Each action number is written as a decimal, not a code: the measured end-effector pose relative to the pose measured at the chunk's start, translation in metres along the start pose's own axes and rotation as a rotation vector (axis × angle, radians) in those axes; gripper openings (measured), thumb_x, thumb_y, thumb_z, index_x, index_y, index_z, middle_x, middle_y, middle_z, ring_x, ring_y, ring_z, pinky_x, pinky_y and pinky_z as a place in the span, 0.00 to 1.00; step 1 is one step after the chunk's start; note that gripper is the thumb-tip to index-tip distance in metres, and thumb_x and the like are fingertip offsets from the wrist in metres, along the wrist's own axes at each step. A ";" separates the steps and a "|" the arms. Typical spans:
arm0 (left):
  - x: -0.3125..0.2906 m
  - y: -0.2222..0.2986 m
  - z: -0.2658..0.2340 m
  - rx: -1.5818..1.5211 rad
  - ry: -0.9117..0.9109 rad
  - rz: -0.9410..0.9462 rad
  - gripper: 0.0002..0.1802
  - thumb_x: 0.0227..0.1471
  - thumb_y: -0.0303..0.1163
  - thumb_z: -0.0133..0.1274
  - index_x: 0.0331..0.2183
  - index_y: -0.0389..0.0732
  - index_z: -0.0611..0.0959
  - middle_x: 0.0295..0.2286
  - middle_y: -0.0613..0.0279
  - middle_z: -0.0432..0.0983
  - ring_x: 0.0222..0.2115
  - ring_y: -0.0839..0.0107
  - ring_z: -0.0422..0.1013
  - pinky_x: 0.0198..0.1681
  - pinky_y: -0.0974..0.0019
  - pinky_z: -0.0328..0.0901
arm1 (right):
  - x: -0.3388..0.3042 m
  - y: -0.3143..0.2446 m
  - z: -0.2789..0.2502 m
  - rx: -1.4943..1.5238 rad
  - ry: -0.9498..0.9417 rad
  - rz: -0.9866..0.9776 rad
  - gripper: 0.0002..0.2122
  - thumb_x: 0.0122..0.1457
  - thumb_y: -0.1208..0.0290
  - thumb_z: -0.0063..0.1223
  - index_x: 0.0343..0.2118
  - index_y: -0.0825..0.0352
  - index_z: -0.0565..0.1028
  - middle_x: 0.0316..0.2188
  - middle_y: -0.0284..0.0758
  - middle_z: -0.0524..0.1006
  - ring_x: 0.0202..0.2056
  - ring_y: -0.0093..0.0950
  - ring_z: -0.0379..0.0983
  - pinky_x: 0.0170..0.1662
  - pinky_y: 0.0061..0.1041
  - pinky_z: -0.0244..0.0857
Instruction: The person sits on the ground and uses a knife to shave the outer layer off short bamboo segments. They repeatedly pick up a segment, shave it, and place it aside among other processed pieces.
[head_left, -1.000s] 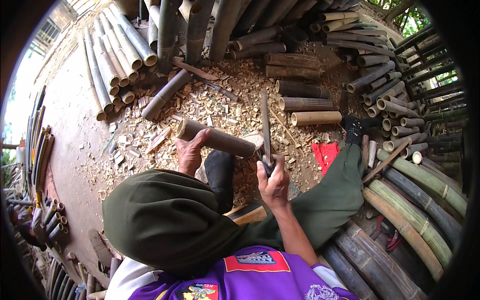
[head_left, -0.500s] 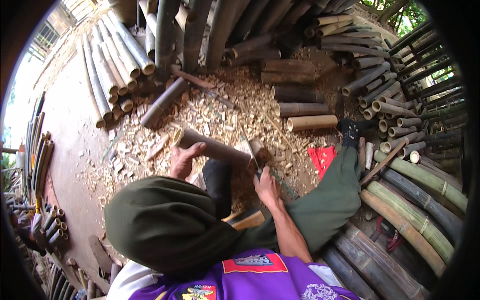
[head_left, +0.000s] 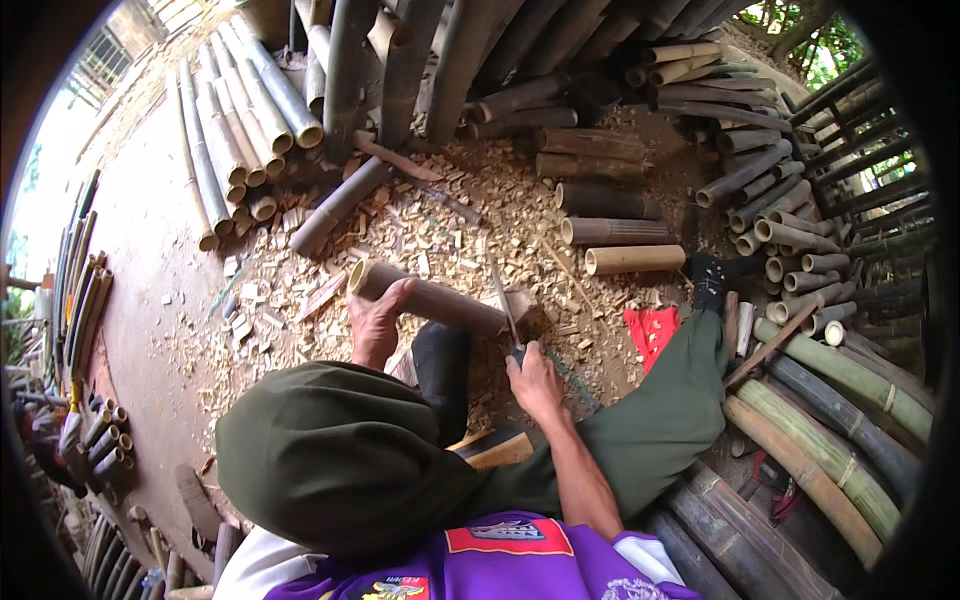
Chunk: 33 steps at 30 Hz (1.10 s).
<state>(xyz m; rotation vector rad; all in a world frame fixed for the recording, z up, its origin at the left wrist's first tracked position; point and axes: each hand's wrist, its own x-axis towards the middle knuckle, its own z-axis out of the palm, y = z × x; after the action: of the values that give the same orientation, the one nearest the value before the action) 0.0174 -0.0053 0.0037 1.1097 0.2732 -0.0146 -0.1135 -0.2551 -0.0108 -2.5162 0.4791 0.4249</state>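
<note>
- The left hand (head_left: pixel 375 325) is wrapped around the left end of a dark bamboo tube (head_left: pixel 445 300), thumb over the top; its fingers underneath are hidden.
- The right hand (head_left: pixel 537 380) is closed around the handle of a knife (head_left: pixel 507 312), blade pointing away from the person.
- The tube lies slantwise above the chip-strewn middle of the floor (head_left: pixel 150 310), its right end beside a wooden block (head_left: pixel 521 302); whether they touch is unclear.
- The step in hand looks like trimming that right end, with the blade right at it.
- Another stroke would call for a steady left grip, well away from the blade.
</note>
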 end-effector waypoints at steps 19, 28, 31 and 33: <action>-0.002 -0.008 0.005 0.014 0.133 0.003 0.25 0.46 0.27 0.73 0.44 0.35 0.80 0.36 0.59 0.80 0.34 0.69 0.77 0.40 0.64 0.74 | -0.039 -0.057 -0.062 0.366 0.306 -0.287 0.15 0.67 0.60 0.54 0.42 0.68 0.65 0.27 0.51 0.80 0.32 0.54 0.79 0.32 0.51 0.70; 0.005 -0.003 -0.021 0.069 0.133 0.033 0.33 0.41 0.31 0.77 0.45 0.28 0.77 0.37 0.55 0.78 0.38 0.67 0.77 0.45 0.64 0.72 | -0.027 -0.064 -0.054 0.211 0.090 -0.139 0.16 0.66 0.60 0.54 0.42 0.68 0.65 0.30 0.57 0.79 0.34 0.58 0.78 0.35 0.56 0.70; 0.001 0.004 -0.020 0.088 0.076 0.021 0.36 0.41 0.32 0.77 0.47 0.27 0.75 0.39 0.53 0.78 0.40 0.66 0.76 0.45 0.64 0.72 | -0.042 -0.067 -0.059 0.400 0.245 -0.294 0.16 0.67 0.59 0.53 0.42 0.68 0.66 0.28 0.55 0.79 0.34 0.57 0.78 0.35 0.55 0.70; -0.004 -0.005 -0.018 0.168 -0.009 0.100 0.37 0.41 0.32 0.77 0.47 0.27 0.75 0.38 0.53 0.79 0.39 0.66 0.76 0.45 0.63 0.72 | -0.024 -0.023 -0.010 0.121 0.115 -0.075 0.16 0.66 0.59 0.53 0.43 0.68 0.66 0.29 0.55 0.80 0.33 0.58 0.78 0.36 0.55 0.71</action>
<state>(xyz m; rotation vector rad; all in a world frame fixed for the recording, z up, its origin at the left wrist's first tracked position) 0.0091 0.0075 -0.0071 1.2894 0.2108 0.0476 -0.1234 -0.2363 0.0172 -2.4413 0.4381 0.2174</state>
